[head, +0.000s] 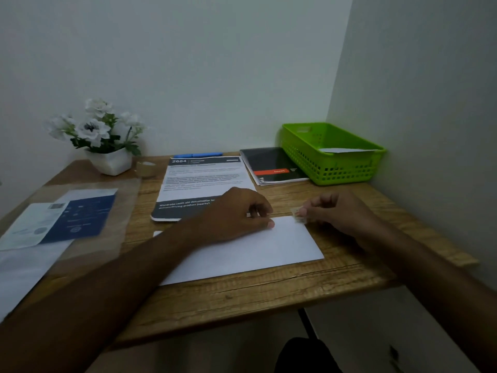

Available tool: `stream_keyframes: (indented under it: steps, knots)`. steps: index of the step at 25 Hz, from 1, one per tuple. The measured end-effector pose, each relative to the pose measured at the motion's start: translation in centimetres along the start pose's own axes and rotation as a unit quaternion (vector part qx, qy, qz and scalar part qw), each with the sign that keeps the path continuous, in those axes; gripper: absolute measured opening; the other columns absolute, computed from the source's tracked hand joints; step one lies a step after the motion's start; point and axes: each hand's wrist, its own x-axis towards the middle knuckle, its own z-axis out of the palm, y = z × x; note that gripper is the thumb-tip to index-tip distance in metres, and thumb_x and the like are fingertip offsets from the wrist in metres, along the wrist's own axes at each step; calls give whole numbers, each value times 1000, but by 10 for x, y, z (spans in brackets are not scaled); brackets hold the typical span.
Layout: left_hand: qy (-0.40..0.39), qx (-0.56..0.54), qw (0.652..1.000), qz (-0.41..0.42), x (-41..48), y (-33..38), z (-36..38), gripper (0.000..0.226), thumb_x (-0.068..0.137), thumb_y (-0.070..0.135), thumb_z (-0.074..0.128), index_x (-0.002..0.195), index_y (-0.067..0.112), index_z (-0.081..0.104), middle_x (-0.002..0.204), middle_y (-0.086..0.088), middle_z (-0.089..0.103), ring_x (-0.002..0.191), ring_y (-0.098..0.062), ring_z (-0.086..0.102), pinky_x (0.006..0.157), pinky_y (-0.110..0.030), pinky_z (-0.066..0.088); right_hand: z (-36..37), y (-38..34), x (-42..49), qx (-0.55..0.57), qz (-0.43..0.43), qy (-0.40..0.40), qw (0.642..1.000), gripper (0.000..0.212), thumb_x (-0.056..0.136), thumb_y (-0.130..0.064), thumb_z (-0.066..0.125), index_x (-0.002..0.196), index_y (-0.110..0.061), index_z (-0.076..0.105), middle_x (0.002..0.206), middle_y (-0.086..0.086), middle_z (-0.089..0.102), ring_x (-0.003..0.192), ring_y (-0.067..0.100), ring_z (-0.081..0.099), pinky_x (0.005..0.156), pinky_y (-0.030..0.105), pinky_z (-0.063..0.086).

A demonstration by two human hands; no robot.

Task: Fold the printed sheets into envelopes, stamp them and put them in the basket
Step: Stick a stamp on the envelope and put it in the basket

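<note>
At the desk's near edge lies a folded white envelope (pixel 242 251), blank side up. The left hand (pixel 236 211) rests on its far edge, fingers curled and pressing down, likely to keep it from sliding. The right hand (pixel 333 211) pinches a small stamp (pixel 295 212) between thumb and fingertips right at the far right corner, where a stamp belongs. Beyond them a printed sheet (pixel 199 181) waits, probably next to fold. Farthest right, the green basket (pixel 333 168) already holds a white paper.
</note>
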Motion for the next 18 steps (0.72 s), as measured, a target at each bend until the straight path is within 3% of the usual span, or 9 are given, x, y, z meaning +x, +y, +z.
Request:
stream_keyframes:
  steps: [2, 4, 10, 12, 14, 18]
  knots:
    - [-30, 36, 999, -18, 10, 6, 6, 31, 80, 40, 70, 102, 18, 69, 95, 6, 64, 83, -5, 57, 70, -19, 45, -1, 1, 0, 8, -5, -4, 1000, 6, 81, -16, 74, 85, -11, 74, 67, -2, 70, 47, -6, 57, 42, 8, 38]
    - [-60, 49, 996, -48, 20, 11, 8, 35, 78, 45, 70, 103, 21, 67, 90, 11, 58, 78, 0, 52, 65, -14, 40, -3, 2, 1, 17, 0, -7, 1000, 4, 82, -18, 74, 83, -14, 74, 60, -7, 67, 46, -4, 54, 40, 8, 36]
    - [-99, -37, 983, -149, 39, 16, 12, 26, 70, 34, 80, 88, 19, 68, 74, 11, 61, 69, -2, 55, 62, -19, 42, -7, 4, 4, 17, 10, -31, 999, 9, 78, -16, 77, 86, -12, 75, 53, -11, 65, 41, -1, 47, 36, 9, 32]
    - [-86, -70, 979, -170, 39, 17, 13, 24, 70, 30, 81, 87, 17, 70, 71, 9, 62, 66, -3, 55, 60, -18, 42, -4, 6, 2, 21, 7, -39, 999, 14, 75, -13, 79, 88, -12, 75, 63, -7, 72, 44, -5, 56, 40, 7, 36]
    - [-61, -93, 977, -180, 36, 18, 14, 19, 72, 25, 80, 84, 15, 71, 68, 8, 62, 63, -1, 55, 55, -14, 41, -1, 12, 4, 28, -6, -20, 999, 19, 71, -14, 82, 89, -12, 75, 76, 4, 76, 60, -2, 67, 49, 7, 43]
    - [-2, -159, 968, -193, 30, 20, 16, 18, 70, 16, 81, 86, 16, 74, 74, -3, 70, 66, -8, 61, 63, -19, 45, 3, 17, 4, 37, -34, 16, 999, 19, 68, -17, 84, 85, -12, 76, 71, 3, 76, 67, 4, 69, 57, 12, 47]
